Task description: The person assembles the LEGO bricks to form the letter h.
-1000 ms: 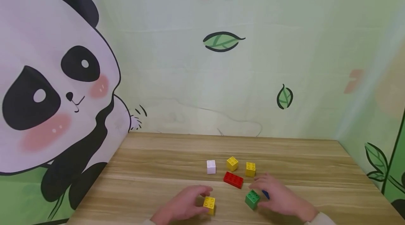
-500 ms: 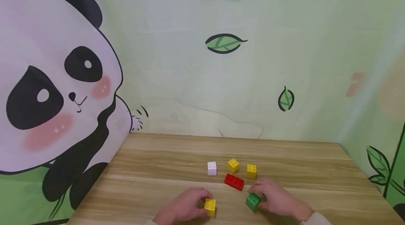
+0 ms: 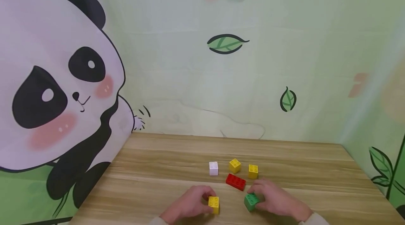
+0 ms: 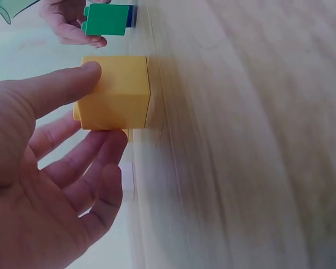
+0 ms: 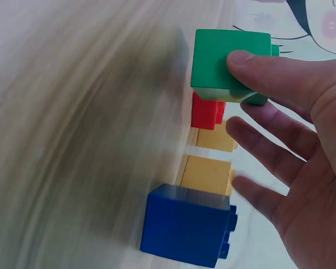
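My left hand (image 3: 193, 202) pinches a yellow building block (image 3: 213, 205) between thumb and fingers, near the table's front. In the left wrist view the thumb lies on one face of that yellow block (image 4: 115, 92), with fingertips against another. To its right, my right hand (image 3: 275, 198) grips a green building block (image 3: 251, 202). The right wrist view has the thumb pressed on the green block (image 5: 218, 59), an index finger on its far side and the other fingers spread. Beside this hand stands a blue block (image 5: 185, 224), which the hand hides in the head view.
Beyond the hands, a red eight-stud block (image 3: 235, 182) lies at an angle. Behind it are a pale pink block (image 3: 213, 168) and two yellow blocks, one turned (image 3: 235, 165) and one farther right (image 3: 253, 171). A printed cloth wall (image 3: 190, 77) borders the wooden table (image 3: 152, 168).
My right fingers have come in around the green block, and it has shifted slightly left. The yellow block in my left hand has moved slightly right. The blue block has become hidden in the head view.
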Demonstrator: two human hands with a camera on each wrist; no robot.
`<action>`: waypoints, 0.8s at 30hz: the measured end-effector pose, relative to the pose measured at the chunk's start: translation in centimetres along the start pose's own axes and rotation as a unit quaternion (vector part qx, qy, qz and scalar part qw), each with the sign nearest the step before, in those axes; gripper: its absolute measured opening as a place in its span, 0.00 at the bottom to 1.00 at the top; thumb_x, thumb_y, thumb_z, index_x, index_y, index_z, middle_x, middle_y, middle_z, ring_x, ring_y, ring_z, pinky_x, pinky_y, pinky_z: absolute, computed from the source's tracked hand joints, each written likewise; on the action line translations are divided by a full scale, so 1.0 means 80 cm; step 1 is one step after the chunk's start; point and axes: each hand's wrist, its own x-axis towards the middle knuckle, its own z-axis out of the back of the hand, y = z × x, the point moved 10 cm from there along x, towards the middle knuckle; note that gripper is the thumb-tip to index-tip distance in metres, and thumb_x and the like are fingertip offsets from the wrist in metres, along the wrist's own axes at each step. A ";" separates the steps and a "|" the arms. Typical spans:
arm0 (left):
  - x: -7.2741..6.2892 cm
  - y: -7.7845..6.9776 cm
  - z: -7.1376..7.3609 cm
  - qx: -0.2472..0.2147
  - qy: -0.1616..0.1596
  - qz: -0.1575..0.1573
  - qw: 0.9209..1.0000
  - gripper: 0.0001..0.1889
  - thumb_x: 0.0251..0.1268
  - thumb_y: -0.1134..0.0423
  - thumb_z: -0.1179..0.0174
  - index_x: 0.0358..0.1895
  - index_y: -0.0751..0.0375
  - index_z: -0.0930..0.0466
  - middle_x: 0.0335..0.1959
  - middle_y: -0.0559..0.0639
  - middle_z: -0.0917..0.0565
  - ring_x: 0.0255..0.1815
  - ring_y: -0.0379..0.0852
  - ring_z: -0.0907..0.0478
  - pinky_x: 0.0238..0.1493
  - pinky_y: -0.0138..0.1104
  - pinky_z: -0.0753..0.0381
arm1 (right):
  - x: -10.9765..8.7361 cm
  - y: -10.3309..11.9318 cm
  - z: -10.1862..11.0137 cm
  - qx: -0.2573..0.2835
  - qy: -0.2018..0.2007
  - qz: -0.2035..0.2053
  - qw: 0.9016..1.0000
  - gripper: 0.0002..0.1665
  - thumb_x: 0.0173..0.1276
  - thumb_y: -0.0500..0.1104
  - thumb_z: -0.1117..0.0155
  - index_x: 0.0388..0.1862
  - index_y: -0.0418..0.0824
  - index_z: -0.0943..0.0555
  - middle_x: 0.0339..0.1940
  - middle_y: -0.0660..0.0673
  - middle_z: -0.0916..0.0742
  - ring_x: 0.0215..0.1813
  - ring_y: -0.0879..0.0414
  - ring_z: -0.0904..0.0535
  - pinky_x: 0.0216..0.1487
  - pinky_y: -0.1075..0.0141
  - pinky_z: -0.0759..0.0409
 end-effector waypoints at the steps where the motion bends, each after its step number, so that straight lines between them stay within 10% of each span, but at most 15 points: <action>1: 0.001 0.000 0.000 -0.007 -0.005 -0.002 1.000 0.14 0.50 0.64 0.29 0.40 0.49 0.20 0.33 0.34 0.21 0.36 0.34 0.26 0.40 0.31 0.25 | 0.001 0.001 0.000 0.011 0.001 -0.002 1.000 0.21 0.57 0.44 0.28 0.51 0.51 0.19 0.50 0.53 0.20 0.50 0.57 0.25 0.50 0.54 0.24; 10: 0.003 0.002 0.001 -0.078 -0.024 0.020 0.996 0.13 0.49 0.68 0.29 0.37 0.53 0.21 0.32 0.40 0.21 0.32 0.39 0.25 0.35 0.31 0.24 | 0.007 0.012 0.007 0.078 -0.022 -0.017 0.997 0.23 0.59 0.44 0.30 0.55 0.45 0.21 0.45 0.57 0.23 0.42 0.63 0.25 0.42 0.69 0.22; 24: 0.009 0.011 0.003 -0.115 -0.033 0.043 0.992 0.13 0.49 0.68 0.29 0.39 0.55 0.20 0.37 0.46 0.21 0.34 0.44 0.25 0.33 0.35 0.23 | 0.023 0.026 0.008 0.176 -0.059 -0.012 0.982 0.20 0.67 0.44 0.37 0.56 0.42 0.27 0.48 0.53 0.20 0.47 0.56 0.23 0.47 0.63 0.22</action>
